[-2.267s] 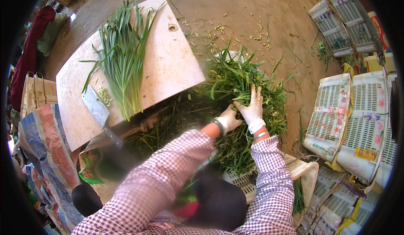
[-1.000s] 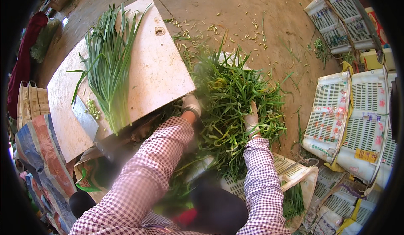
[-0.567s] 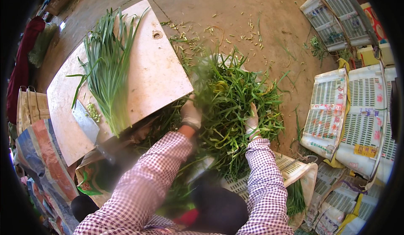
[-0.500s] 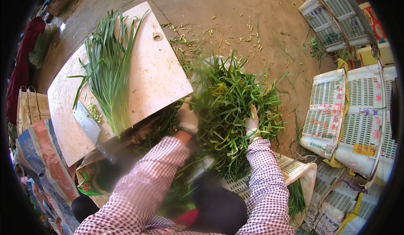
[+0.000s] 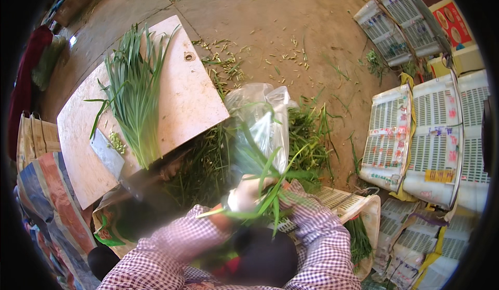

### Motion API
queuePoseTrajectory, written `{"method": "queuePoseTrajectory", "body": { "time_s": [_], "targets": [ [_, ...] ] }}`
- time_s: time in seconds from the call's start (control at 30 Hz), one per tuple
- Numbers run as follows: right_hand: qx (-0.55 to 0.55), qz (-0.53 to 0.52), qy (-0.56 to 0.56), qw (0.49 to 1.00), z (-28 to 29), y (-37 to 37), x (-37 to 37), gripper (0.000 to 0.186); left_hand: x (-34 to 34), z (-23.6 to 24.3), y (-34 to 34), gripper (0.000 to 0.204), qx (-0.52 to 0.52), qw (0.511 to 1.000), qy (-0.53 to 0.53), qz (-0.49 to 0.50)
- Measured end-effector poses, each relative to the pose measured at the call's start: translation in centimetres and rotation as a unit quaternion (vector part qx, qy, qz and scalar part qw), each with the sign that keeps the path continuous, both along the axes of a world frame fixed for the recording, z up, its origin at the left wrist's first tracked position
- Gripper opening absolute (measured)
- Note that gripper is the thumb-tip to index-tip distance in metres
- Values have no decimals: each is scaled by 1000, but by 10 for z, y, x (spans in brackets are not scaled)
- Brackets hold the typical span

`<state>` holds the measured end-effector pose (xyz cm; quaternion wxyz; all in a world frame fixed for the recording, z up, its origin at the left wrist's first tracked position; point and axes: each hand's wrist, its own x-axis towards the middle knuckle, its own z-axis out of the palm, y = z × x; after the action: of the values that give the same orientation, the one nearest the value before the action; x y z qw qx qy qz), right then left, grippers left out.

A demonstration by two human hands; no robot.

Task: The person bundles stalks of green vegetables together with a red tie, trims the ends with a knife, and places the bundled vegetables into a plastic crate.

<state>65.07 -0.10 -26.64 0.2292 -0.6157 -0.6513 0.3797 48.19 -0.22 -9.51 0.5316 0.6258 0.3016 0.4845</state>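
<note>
My left hand (image 5: 246, 192), in a white glove, is blurred in front of my body. Its fingers appear closed around some long green leaves (image 5: 270, 200). My right hand lies close beside it, mostly covered by these leaves, so its fingers are hidden. Just beyond my hands stands a clear plastic bag (image 5: 262, 126). Loose leaves (image 5: 310, 144) are heaped to the right of the bag. On the pale board (image 5: 189, 95) at left lies a bunch of long-leaved greens (image 5: 136, 95), with a knife (image 5: 107, 152) beside its stems.
Plastic crates (image 5: 387, 134) stand along the right side. Another crate (image 5: 358, 207) near my right arm holds greens. Cut stem pieces (image 5: 228, 64) lie scattered over the concrete floor (image 5: 249, 14). A striped sheet (image 5: 54, 201) hangs at the left, by a sack (image 5: 112, 222).
Both hands have drawn back toward my body and close together. The big tangle of leaves they held has gone from over the plastic bag, which now shows.
</note>
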Motion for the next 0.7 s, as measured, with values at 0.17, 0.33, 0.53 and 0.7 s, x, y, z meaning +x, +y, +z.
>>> {"method": "queuePoseTrajectory", "body": {
  "time_s": [0.17,0.33,0.53,0.7],
  "targets": [
    [-83,-1,-13,996,-48,67,-24,39,-36,4,-57,13,-354,932,-45,-63],
    [-185,5,70,980,-38,114,-29,38,-56,-38,-80,11,-383,907,-7,173],
    [-256,122,167,944,46,121,59,38,-85,-51,-92,21,-349,894,-28,280],
    [-136,-150,-99,974,57,100,166,40,-100,-60,-96,17,-312,911,29,268]
  ]
}}
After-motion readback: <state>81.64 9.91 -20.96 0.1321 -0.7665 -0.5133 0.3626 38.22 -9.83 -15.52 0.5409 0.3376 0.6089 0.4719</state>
